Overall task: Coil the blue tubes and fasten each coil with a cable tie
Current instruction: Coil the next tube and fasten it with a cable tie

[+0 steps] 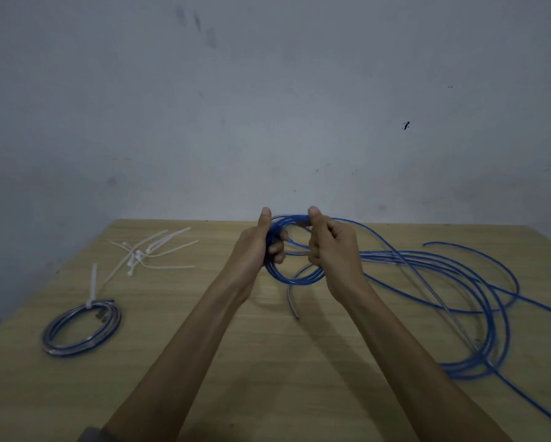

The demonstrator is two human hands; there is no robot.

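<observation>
Both hands meet at the centre of the frame above the wooden table (267, 362): the left hand (261, 244) has its fingers curled around a small coil of blue tube (291, 275), and the right hand (334, 250) pinches the coil's top strands, thumb up. Loose blue tubing (478, 282) sprawls at right. At lower left lies a tied coil (81, 330), with spare cable ties (153, 250) further up.
</observation>
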